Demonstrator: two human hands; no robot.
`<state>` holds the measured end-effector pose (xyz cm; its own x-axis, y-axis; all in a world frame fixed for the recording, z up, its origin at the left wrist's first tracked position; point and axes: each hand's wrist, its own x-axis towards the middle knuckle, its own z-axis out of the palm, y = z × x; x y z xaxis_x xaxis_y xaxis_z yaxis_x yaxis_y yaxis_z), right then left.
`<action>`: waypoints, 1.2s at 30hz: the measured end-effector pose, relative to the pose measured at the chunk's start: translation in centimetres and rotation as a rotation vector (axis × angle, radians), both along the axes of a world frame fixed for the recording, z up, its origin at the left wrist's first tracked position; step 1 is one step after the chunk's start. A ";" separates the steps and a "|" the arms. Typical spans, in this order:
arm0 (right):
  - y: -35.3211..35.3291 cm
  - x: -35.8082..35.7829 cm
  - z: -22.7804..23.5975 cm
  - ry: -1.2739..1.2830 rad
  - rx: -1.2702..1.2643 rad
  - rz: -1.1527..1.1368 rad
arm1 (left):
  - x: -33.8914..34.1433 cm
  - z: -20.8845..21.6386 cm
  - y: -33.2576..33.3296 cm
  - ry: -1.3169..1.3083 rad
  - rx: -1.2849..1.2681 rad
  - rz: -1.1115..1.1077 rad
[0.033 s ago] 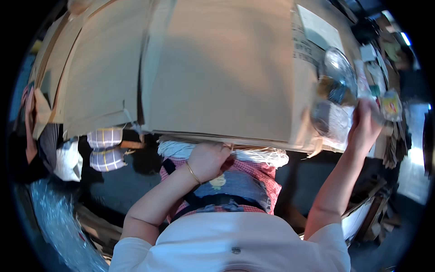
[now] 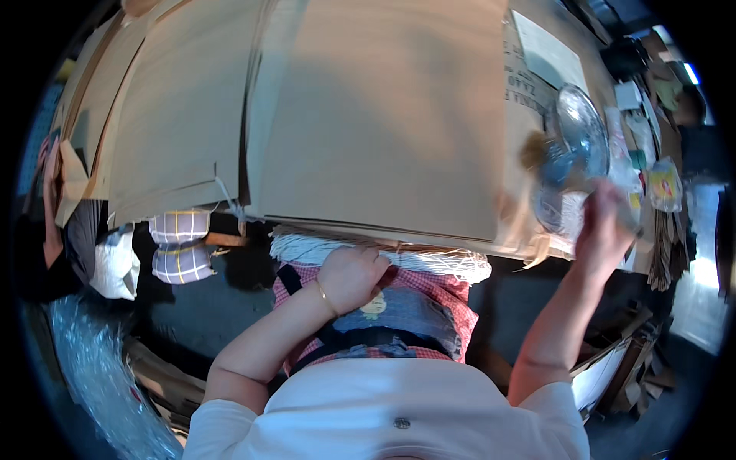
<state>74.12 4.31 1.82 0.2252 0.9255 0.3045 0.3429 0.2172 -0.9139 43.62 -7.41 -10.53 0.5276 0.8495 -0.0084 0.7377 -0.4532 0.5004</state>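
My right hand (image 2: 602, 230), blurred by motion, is closed around the handle of a brush (image 2: 534, 151) with tan bristles and a bluish band. Beyond the brush lies a round shiny metal dish (image 2: 584, 126). A clear plastic-looking container (image 2: 558, 213) lies beside the hand on the cardboard. My left hand (image 2: 351, 277), with a gold bangle at the wrist, is closed at my lap, its fingers curled over a bundle of white strings (image 2: 452, 266). What those fingertips hold is hidden. Before me lies a large flat cardboard sheet (image 2: 376, 123).
More cardboard sheets (image 2: 184, 115) lie to the left. Below their edge are a checked cushion (image 2: 182, 261) and a white bag (image 2: 116, 264). Clear plastic wrap (image 2: 103, 376) is at the lower left. A yellow packet (image 2: 664, 185) lies far right. Another person's arm (image 2: 52, 207) shows at the left.
My right hand and the brush have shifted a little toward me and to the left. My left hand has stayed nearly in place.
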 end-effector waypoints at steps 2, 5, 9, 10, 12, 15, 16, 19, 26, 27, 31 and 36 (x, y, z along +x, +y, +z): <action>-4.4 -6.3 -1.4 0.010 -0.052 0.136 | -1.9 1.1 -2.2 0.025 -0.019 0.027; -4.7 -12.9 -2.6 -0.229 -0.025 0.578 | -5.7 2.5 -4.3 0.097 0.120 0.220; -3.6 -17.5 -2.7 -0.337 0.064 0.726 | -7.3 4.0 -3.8 0.215 0.339 0.397; -3.5 -18.2 -2.8 -0.308 0.058 0.745 | -7.3 4.2 -3.2 0.244 0.323 0.400; -3.5 -19.7 -2.7 -0.344 -0.015 0.761 | -7.5 3.5 -2.3 0.286 0.317 0.390; -3.4 -20.2 -3.6 -0.336 -0.085 0.725 | -7.7 3.0 -1.6 0.305 0.270 0.350; -3.4 -20.1 -3.8 -0.323 -0.101 0.703 | -7.9 2.9 -1.7 0.294 0.250 0.342; -4.1 -20.1 -2.4 -0.287 -0.177 0.679 | -7.9 2.8 -1.8 0.284 0.281 0.361; -4.1 -20.7 -4.2 -0.238 -0.252 0.472 | -7.9 2.1 -1.7 0.304 0.282 0.345; -3.8 -19.5 -4.4 -0.287 -0.209 0.404 | -7.8 2.2 -1.6 0.309 0.273 0.342; -3.4 -13.5 -4.6 -0.407 -0.237 0.307 | -7.7 2.0 -1.5 0.310 0.269 0.333; -3.2 -8.3 -5.7 -0.637 -0.188 0.115 | -7.4 1.8 -1.5 0.353 0.261 0.312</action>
<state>65.84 1.06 -3.85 -0.0479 0.9831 0.1764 0.8119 0.1412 -0.5665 36.19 -8.90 -8.76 0.2526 0.9631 0.0930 0.9603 -0.2613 0.0974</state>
